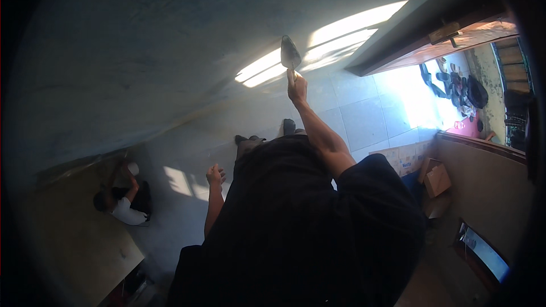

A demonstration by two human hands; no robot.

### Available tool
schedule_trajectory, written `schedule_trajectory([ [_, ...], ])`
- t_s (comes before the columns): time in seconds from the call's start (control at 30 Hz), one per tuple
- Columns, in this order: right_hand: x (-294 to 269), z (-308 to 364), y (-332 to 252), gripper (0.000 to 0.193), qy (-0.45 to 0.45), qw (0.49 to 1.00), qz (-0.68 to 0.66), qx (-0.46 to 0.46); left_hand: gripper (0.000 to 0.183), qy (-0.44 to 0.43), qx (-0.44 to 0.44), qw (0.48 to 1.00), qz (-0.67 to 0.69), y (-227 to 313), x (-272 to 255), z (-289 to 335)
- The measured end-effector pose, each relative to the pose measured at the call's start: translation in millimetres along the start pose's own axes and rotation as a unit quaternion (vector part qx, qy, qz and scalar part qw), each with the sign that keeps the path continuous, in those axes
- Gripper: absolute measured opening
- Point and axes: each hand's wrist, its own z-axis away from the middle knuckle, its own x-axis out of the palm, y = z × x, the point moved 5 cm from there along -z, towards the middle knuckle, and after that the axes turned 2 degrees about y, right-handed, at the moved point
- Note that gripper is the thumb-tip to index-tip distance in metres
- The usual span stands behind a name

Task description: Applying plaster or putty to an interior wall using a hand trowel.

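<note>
My right hand [296, 86] is closed around the handle of a trowel [290, 52]. Its grey, pointed blade is held up against or just in front of the plain grey wall [187, 40]; I cannot tell whether it touches. Bright sunlight patches lie on the wall beside the blade. Lower and to the left, my left hand [216, 175] hangs by my side, fingers loosely bent and a little apart, with nothing visible in it.
At the far left a person [128, 207] crouches by the wall, holding a round whitish thing [133, 168]. To the right is an open wooden door [449, 45], with several shoes [455, 82] beyond it. A cardboard box [437, 179] stands by the right wall. Pale tiles [364, 116] cover the floor.
</note>
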Motion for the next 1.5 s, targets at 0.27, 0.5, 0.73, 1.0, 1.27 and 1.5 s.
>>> schedule_trajectory([
  [0.27,2,-32,-57,0.055,0.019,0.998,-0.051,-0.039,0.033,0.007,-0.021,0.999,-0.024,13,-1,11],
  [0.5,13,-53,-116,0.047,0.106,0.981,-0.142,-0.081,0.032,0.013,0.006,1.0,0.002,30,12,12],
  [0.73,8,-6,12,0.064,0.022,0.999,-0.04,0.001,0.033,-0.002,0.01,0.999,0.032,10,24,6],
  [1.0,27,4,14,0.062,-0.065,0.959,-0.257,0.101,0.036,-0.022,-0.017,1.0,-0.015,-18,7,13],
  [1.27,8,-4,-14,0.05,-0.086,0.994,0.037,-0.064,0.035,0.005,-0.014,1.0,-0.01,3,6,20],
  [1.5,90,46,-64,0.041,-0.194,0.963,0.075,-0.172,0.033,-0.005,-0.001,1.0,0.001,11,23,20],
])
